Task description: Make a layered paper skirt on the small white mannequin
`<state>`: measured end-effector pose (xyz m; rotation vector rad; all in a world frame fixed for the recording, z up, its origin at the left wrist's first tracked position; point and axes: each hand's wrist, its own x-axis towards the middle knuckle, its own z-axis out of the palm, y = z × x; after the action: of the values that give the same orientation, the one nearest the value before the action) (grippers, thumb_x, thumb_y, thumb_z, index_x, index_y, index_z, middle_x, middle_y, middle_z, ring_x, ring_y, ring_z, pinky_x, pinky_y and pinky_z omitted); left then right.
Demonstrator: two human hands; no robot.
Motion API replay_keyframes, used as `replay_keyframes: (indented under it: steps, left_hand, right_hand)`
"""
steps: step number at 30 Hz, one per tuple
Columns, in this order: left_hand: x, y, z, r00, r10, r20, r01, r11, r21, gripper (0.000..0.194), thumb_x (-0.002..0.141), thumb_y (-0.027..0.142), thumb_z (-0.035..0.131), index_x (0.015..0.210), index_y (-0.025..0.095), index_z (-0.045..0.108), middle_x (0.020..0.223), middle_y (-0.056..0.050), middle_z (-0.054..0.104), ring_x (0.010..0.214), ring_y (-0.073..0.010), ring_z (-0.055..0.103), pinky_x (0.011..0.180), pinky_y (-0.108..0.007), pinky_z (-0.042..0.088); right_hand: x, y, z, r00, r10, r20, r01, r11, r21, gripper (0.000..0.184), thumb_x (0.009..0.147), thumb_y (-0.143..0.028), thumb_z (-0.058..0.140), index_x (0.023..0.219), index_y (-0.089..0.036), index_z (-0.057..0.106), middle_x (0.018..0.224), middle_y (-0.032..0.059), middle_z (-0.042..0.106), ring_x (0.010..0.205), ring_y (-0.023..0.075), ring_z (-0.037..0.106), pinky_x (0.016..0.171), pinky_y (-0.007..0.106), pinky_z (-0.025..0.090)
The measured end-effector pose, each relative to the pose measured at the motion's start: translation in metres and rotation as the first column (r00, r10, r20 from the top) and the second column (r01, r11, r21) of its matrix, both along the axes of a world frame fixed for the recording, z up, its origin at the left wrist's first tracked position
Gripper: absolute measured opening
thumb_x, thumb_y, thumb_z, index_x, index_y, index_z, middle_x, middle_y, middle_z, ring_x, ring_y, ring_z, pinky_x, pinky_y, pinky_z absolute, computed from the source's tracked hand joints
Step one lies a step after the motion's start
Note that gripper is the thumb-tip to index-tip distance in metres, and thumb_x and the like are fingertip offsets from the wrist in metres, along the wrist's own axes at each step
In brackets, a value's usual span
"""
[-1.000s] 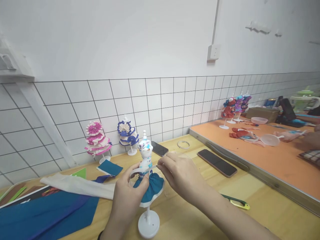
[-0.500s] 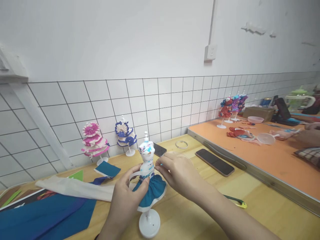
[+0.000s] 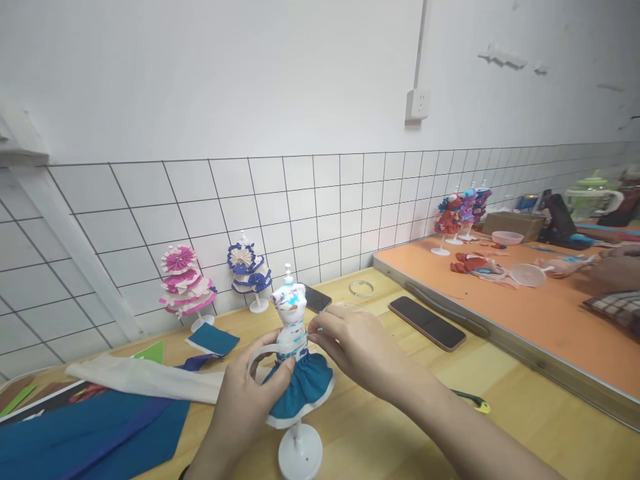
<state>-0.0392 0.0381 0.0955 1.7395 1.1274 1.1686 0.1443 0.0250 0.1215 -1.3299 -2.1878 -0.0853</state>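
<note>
A small white dress-form mannequin (image 3: 291, 321) stands on its round white base in front of me, tilted slightly. Its bodice carries blue and pink flecks, and a teal gathered skirt (image 3: 306, 385) with a white hem hangs from its waist. My left hand (image 3: 250, 383) grips the mannequin at the waist, thumb across the front. A narrow white strip (image 3: 260, 351) loops out between that hand and the waist. On the opposite side, my right hand (image 3: 357, 340) has thumb and forefinger pinched against the waist; whatever they hold is hidden.
Teal fabric (image 3: 125, 420) and a long cream cloth (image 3: 135, 380) lie at left. Behind stand a pink doll dress (image 3: 183, 283) and a blue-and-cream one (image 3: 250, 270). A phone (image 3: 427, 323) and a yellow-handled cutter (image 3: 483, 405) are at right, near a raised orange board (image 3: 525, 320).
The mannequin's top has tilted a little to the left. The white strip's loop stands out wider beside my left hand. My right hand keeps its pinch at the waist.
</note>
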Motion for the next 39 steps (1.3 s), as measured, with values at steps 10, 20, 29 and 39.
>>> replay_keyframes:
  steps: [10, 20, 29, 39]
  left_hand:
    - [-0.01, 0.003, 0.004, 0.99, -0.131, -0.048, 0.131, 0.991, -0.016, 0.029, 0.077, 0.03, 0.057, 0.103, 0.018, 0.065, 0.113, -0.007, 0.066, 0.104, -0.025, 0.059, 0.095, -0.036, 0.043]
    - [-0.017, 0.006, -0.003, 0.976, -0.211, 0.048, 0.215, 0.972, -0.096, 0.028, 0.076, 0.03, 0.059, 0.102, 0.021, 0.065, 0.107, -0.005, 0.069, 0.097, -0.022, 0.062, 0.09, -0.031, 0.046]
    - [-0.018, 0.007, -0.006, 0.978, -0.206, 0.042, 0.209, 0.973, -0.094, 0.016, 0.073, 0.035, 0.061, 0.074, 0.021, 0.068, 0.074, -0.003, 0.068, 0.075, -0.0215, 0.061, 0.08, -0.034, 0.048]
    - [-0.018, 0.006, -0.006, 0.961, -0.259, 0.096, 0.267, 0.959, -0.092, 0.015, 0.071, 0.033, 0.063, 0.063, 0.021, 0.062, 0.062, 0.002, 0.056, 0.065, -0.0167, 0.054, 0.082, -0.032, 0.044]
  right_hand:
    - [0.003, -0.001, 0.0, 0.985, 0.009, -0.17, -0.026, 0.995, -0.101, 0.031, 0.086, -0.031, 0.054, 0.115, -0.019, 0.053, 0.086, 0.0053, 0.067, 0.075, 0.0191, 0.062, 0.064, 0.027, 0.041]
    - [0.008, -0.003, 0.011, 0.971, 0.222, -0.085, -0.234, 0.952, -0.196, 0.026, 0.093, -0.031, 0.042, 0.085, -0.022, 0.065, 0.073, -0.0008, 0.063, 0.067, 0.0125, 0.052, 0.058, 0.022, 0.033]
    - [0.005, -0.004, 0.007, 0.967, 0.175, -0.184, -0.225, 0.929, -0.295, 0.027, 0.088, -0.037, 0.047, 0.08, -0.021, 0.066, 0.062, -0.003, 0.061, 0.055, 0.0095, 0.048, 0.051, 0.021, 0.028]
    - [0.006, -0.006, 0.007, 0.967, 0.164, -0.197, -0.224, 0.915, -0.337, 0.032, 0.085, -0.043, 0.049, 0.071, -0.018, 0.064, 0.051, -0.0051, 0.044, 0.048, 0.0079, 0.037, 0.044, 0.02, 0.023]
